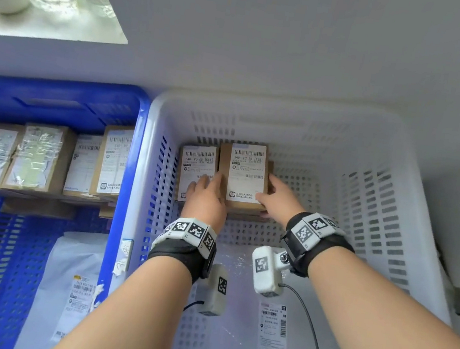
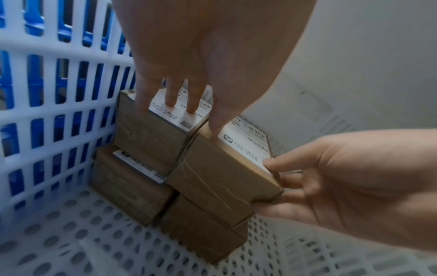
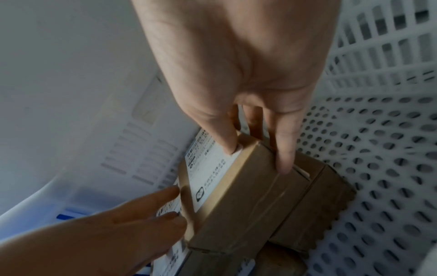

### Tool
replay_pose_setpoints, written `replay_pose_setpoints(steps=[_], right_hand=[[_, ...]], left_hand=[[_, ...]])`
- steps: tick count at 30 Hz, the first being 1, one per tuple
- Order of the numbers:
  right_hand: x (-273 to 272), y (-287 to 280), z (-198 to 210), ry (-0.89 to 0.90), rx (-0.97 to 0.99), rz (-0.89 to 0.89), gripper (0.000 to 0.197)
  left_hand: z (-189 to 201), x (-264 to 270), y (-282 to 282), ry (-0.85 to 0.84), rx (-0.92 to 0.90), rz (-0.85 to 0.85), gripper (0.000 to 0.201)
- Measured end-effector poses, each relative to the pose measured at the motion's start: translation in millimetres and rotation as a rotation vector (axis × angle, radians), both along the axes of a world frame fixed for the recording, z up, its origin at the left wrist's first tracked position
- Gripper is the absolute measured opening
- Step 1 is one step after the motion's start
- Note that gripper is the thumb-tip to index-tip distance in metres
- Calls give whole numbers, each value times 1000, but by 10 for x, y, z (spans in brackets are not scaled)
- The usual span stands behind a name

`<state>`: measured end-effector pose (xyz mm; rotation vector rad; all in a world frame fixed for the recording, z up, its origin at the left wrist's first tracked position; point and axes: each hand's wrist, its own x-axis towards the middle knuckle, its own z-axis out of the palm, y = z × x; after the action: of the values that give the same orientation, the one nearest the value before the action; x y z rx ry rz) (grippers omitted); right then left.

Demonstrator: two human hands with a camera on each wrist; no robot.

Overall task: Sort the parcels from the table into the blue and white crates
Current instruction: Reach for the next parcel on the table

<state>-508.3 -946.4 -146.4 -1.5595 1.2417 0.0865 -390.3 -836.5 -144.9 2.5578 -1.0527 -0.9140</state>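
Brown cardboard parcels with white labels are stacked two high in the far left corner of the white crate [image 1: 262, 105]. My right hand [image 1: 273, 195] grips the upper right parcel [image 1: 246, 173], thumb on its label and fingers curled down its right side. In the left wrist view this parcel [image 2: 220, 179] sits slightly askew on the one below [image 2: 201, 233]. My left hand [image 1: 205, 191] lies with straight fingers on the upper left parcel [image 1: 198, 161], its thumb against the gripped parcel's left edge. The right wrist view shows the same parcel [image 3: 248, 186] under my right hand [image 3: 257, 158].
The blue crate [image 1: 58, 85] stands left of the white one, with several boxes along its far side and a white mailer bag [image 1: 70, 270] nearer me. Another white mailer bag [image 1: 260, 326] lies in the white crate's near part. Perforated crate floor [image 1: 304, 184] shows right of the stack.
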Motion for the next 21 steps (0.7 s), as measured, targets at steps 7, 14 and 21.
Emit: replay_pose_setpoints(steps=[7, 14, 21], right_hand=[[48, 55, -57, 40, -93, -23, 46], [3, 186, 16, 140, -153, -27, 49], [-311, 476, 355, 187, -161, -41, 56]], left_hand=[[-83, -2, 47, -19, 107, -85, 79], [73, -1, 102, -9, 80, -79, 79], [332, -196, 380, 29, 59, -61, 65]])
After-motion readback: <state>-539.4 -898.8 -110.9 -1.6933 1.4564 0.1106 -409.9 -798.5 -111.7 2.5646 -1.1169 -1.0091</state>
